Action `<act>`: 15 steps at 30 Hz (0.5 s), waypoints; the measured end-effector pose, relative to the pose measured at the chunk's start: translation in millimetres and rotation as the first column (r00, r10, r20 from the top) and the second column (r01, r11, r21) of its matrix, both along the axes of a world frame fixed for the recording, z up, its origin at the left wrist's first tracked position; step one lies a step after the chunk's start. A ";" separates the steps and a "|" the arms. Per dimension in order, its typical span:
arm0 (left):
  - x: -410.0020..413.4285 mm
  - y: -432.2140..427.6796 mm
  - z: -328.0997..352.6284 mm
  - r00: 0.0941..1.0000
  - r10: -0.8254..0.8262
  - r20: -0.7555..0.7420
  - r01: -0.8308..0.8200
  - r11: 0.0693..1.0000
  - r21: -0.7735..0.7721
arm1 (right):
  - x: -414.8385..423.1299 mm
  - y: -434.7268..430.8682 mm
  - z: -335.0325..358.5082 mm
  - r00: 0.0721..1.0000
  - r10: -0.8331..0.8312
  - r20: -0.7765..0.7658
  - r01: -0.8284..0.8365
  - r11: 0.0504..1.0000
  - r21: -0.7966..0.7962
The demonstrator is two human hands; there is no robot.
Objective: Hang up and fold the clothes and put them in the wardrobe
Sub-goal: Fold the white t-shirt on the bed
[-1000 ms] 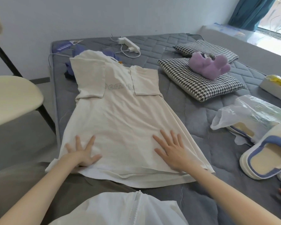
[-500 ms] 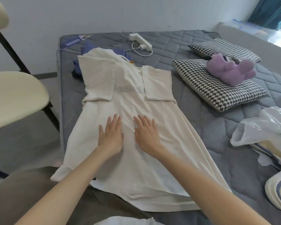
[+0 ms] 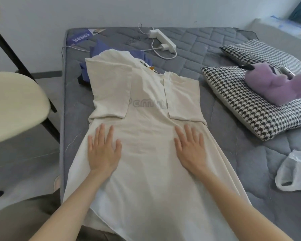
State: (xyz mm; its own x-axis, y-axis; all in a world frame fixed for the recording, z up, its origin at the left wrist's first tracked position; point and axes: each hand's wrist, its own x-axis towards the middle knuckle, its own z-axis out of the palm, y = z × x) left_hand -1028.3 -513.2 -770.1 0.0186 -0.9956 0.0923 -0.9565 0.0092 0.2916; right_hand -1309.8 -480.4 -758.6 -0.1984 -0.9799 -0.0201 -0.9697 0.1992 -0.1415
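A cream-white T-shirt (image 3: 146, 119) lies flat on the grey quilted mattress (image 3: 215, 105), neck away from me, both short sleeves folded inward over the chest. My left hand (image 3: 103, 150) presses flat on the shirt's left side below the folded sleeve, fingers straight and spread. My right hand (image 3: 191, 149) lies flat on the right side at the same height. The hem hangs over the mattress edge toward me. A blue garment (image 3: 101, 51) lies crumpled under the shirt's collar.
A cream chair seat (image 3: 12, 105) with black legs stands left of the mattress. Two houndstooth pillows (image 3: 241, 101) carry a purple plush toy (image 3: 274, 84) at the right. A white power strip (image 3: 162, 39) with cables lies at the back. A plastic bag (image 3: 294, 171) lies at the right edge.
My hands went from the hem to the shirt's middle, side by side, and have now spread apart outward to its two sides. The view has tilted closer over the shirt.
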 end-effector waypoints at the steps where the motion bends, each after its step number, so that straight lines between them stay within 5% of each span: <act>1: -0.8 -1.4 -0.4 1.000 0.027 -0.002 -0.027 1.000 -0.006 | -6.6 -1.9 0.7 0.999 -0.033 0.013 0.033 0.999 -0.010; 6: -3.2 -3.7 2.4 0.995 0.093 0.026 -0.094 0.993 0.066 | -9.8 -3.6 1.1 0.996 -0.069 0.055 0.072 0.996 -0.058; 9: -1.6 -7.5 16.4 0.997 0.083 -0.007 -0.082 0.992 0.098 | -8.4 -3.2 11.0 0.992 -0.058 0.110 0.082 0.969 -0.232; 11: 3.4 -13.1 30.1 0.996 0.057 -0.067 -0.059 0.998 -0.021 | -11.9 -11.0 24.5 0.986 -0.043 0.158 0.099 0.925 -0.366; 15: 7.4 -41.5 61.0 0.992 -0.002 -0.128 -0.016 0.989 -0.144 | -16.0 -46.8 54.8 0.979 -0.028 0.203 0.105 0.918 -0.382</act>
State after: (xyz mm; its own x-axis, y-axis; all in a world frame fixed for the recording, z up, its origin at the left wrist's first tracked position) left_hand -1020.9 -554.7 -709.1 0.0462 -0.9718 0.2314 -0.9117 0.0536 0.4074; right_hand -1325.8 -527.2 -703.8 -0.2940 -0.9023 0.3154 -0.9031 0.1542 -0.4008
